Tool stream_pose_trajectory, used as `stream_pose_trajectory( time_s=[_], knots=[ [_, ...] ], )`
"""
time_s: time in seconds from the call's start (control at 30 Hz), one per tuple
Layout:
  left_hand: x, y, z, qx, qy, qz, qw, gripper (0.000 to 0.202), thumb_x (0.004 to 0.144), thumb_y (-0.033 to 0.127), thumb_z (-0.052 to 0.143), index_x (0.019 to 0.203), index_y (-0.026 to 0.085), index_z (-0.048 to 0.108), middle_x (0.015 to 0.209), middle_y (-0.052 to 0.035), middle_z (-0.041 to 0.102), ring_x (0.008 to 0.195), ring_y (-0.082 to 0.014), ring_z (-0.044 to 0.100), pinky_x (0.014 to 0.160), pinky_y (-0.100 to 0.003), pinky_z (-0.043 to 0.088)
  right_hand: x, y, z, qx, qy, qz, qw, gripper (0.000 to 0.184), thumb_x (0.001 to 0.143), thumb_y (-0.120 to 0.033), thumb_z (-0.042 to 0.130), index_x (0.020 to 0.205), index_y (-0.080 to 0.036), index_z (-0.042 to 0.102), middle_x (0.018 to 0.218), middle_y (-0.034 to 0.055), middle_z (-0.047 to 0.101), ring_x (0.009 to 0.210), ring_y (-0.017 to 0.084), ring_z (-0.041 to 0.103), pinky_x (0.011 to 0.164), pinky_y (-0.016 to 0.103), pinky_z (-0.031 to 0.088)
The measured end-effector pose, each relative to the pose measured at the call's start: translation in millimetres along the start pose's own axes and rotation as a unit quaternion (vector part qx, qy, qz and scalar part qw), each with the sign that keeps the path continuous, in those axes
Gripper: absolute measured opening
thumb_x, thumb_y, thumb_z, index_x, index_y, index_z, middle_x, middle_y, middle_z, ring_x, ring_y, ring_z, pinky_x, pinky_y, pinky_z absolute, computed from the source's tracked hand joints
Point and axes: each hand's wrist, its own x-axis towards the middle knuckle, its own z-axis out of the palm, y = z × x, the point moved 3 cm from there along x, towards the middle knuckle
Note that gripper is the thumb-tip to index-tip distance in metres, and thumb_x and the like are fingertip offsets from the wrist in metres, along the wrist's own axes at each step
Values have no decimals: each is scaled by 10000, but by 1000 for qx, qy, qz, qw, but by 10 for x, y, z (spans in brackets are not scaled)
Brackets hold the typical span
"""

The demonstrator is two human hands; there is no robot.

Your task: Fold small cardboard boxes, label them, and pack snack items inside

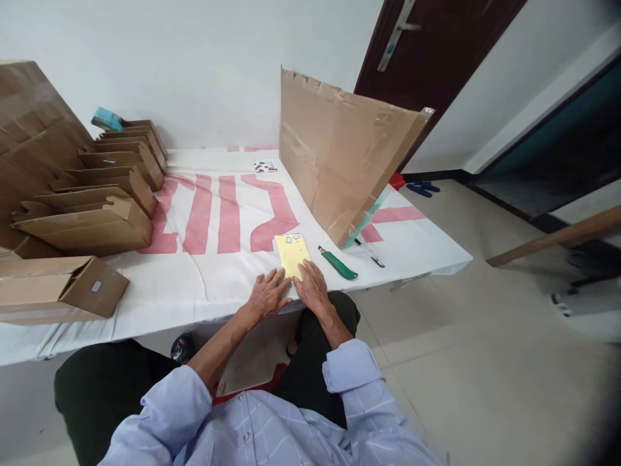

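A small yellow card [292,254] with a scalloped edge and small grey-white shapes near its top lies at the front of the cloth-covered table. My left hand [268,295] rests flat beside its lower left, fingers spread, the fingertips touching or close to the edge. Across the card's lower right corner lie the outstretched fingers of my right hand [313,286]. A pale sheet edge shows under the card at its left; the rest of it is hidden. Just right of my right hand is a green-handled utility knife [339,263], and beyond it a thin black pen-like tool [369,253].
A large cardboard panel [339,149] stands upright at the right of the table. Several open cardboard boxes [97,226] line the left, with a closed box [63,289] in front. A patterned white-and-brown packet [265,166] lies farther back on the white-and-red cloth [208,278].
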Motion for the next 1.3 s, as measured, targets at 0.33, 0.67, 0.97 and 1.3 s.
stream_pose_trajectory(
  time_s=[0.33,0.67,0.97,1.3],
  knots=[
    [-9,-17,118,28,29,-13,999,573,1071,527,562,1594,293,582,1728,-164,491,1586,-411,468,1177,-605,473,-21,-90,-139,6,-25,23,999,415,1011,-275,676,1408,-157,699,1576,210,632,1523,371,530,1282,577,433],
    [-25,16,115,25,39,-35,998,610,1076,565,537,1584,231,596,1719,-204,489,1596,-408,464,1210,-583,462,-56,48,-379,29,56,74,995,397,1037,-218,543,1385,-134,715,1487,202,666,1425,344,572,1252,518,463],
    [-34,-43,188,15,40,-24,999,619,1078,558,547,1611,243,561,1740,-202,459,1615,-389,433,1239,-563,420,-35,642,-794,-49,125,158,978,395,992,-207,578,1345,-109,727,1444,231,655,1388,371,528,1219,531,417],
    [-34,-21,152,-14,20,-16,1000,615,1085,545,560,1629,258,550,1762,-204,419,1634,-422,388,1241,-610,391,22,797,-969,-110,-21,252,961,364,1093,-287,537,1371,-121,705,1364,208,661,1257,314,543,1021,400,413]
  ],
)
